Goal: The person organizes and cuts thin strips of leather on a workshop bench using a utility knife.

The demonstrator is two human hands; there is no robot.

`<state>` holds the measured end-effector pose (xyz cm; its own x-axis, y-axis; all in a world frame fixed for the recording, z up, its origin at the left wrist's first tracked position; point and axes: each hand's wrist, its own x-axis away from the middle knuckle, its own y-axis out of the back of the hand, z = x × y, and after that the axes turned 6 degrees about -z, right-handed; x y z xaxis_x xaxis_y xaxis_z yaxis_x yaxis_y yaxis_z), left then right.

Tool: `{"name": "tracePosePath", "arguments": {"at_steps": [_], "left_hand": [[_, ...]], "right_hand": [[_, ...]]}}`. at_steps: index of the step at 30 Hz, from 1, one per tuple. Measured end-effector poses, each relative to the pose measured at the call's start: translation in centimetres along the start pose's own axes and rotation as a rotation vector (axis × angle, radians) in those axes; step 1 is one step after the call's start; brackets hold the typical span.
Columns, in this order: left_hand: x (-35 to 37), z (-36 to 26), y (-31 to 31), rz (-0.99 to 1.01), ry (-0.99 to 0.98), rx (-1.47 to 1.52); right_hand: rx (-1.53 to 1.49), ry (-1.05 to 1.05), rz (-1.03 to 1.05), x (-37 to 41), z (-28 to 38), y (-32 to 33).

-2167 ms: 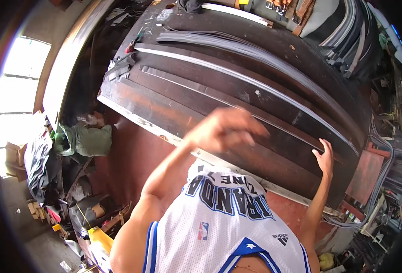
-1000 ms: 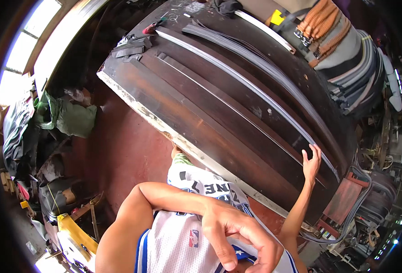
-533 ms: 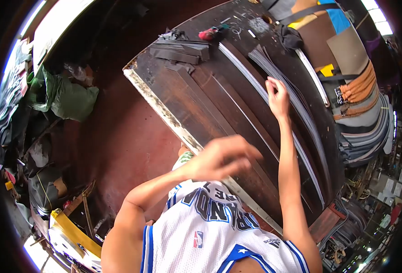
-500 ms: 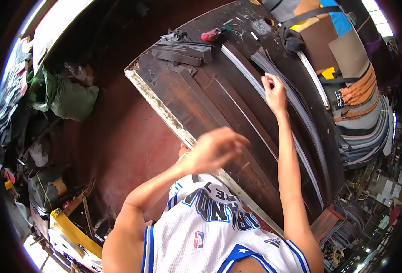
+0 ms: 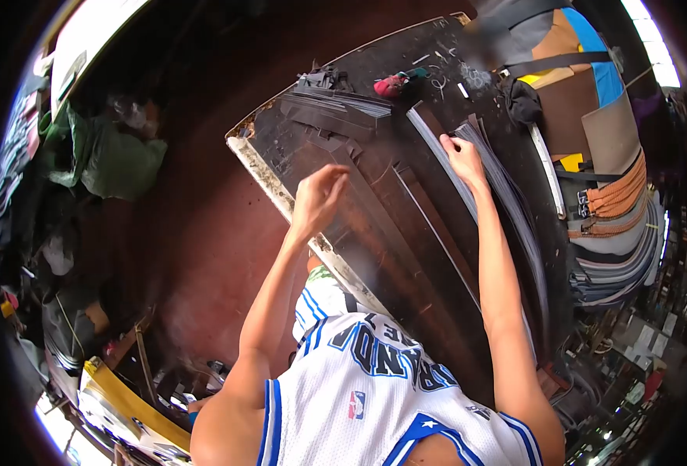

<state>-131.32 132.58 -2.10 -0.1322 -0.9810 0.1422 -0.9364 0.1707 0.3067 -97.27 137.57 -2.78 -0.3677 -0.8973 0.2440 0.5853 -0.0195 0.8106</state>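
My left hand (image 5: pixel 320 200) is raised over the table's pale front edge, its fingers bent in. Whatever they may hold does not show. Beyond it lies a pile of dark strips (image 5: pixel 336 109). My right hand (image 5: pixel 465 161) has thumb and forefinger pinched together over a long bundle of grey-edged strips (image 5: pixel 435 133); no held thing can be made out. A second curved bundle of strips (image 5: pixel 507 179) runs beside that hand, on its right. Between my hands, single long brown strips (image 5: pixel 429 213) lie on the dark table (image 5: pixel 281 151).
A red and green bundle (image 5: pixel 391 84) lies toward the far side. Along the right stand stacked sheets (image 5: pixel 615 272), braided orange belts (image 5: pixel 619 190) and a black cloth (image 5: pixel 522 101). Green sacks (image 5: pixel 122 159) sit on the left, past the red floor (image 5: pixel 204 256).
My left hand has moved up and away from my body, toward the pile of dark strips. My right hand stays by the long bundles. The view has shifted slightly.
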Motion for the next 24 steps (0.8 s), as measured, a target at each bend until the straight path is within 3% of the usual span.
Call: {"name": "tracePosePath", "arguments": {"at_steps": [2, 4, 6, 8, 10, 12, 14, 16, 21, 24], "left_hand": [[-3.3, -1.7, -1.5, 0.045, -0.049, 0.08], [-8.2, -1.5, -4.4, 0.049, -0.385, 0.064], [-12.9, -5.0, -6.5, 0.197, -0.516, -0.125], [-18.6, -4.8, -9.9, 0.386, -0.902, -0.305], [-22.1, -5.4, -12.7, 0.626, -0.891, -0.596], [-22.7, -9.7, -13.0, 0.947, -0.642, -0.933], [-26.4, -6.5, -16.3, 1.153, -0.689, -0.932], [-27.2, -6.3, -16.4, 1.243, -0.635, -0.799], [-27.0, -8.0, -16.6, 1.372, -0.477, -0.957], [-27.2, -8.1, -17.0, 1.379, -0.494, -1.003]], "right_hand": [[0.022, 0.077, 0.0, 0.3, 0.1, -0.1], [-0.016, 0.088, -0.021, -0.1, -0.5, -0.6], [0.032, 0.112, 0.02, -0.6, -1.2, -0.7], [-0.055, 0.093, 0.064, -1.0, -1.9, -0.8], [-0.049, 0.093, 0.039, -1.0, -1.8, -1.0], [-0.094, 0.06, 0.034, -1.2, -1.7, -1.1], [-0.064, 0.046, 0.019, -1.4, -2.2, -1.8], [-0.097, 0.025, 0.061, -1.5, -2.3, -1.8], [-0.036, -0.005, 0.041, -0.9, -1.4, -1.7], [-0.023, -0.011, 0.019, -0.6, -1.5, -2.1]]}}
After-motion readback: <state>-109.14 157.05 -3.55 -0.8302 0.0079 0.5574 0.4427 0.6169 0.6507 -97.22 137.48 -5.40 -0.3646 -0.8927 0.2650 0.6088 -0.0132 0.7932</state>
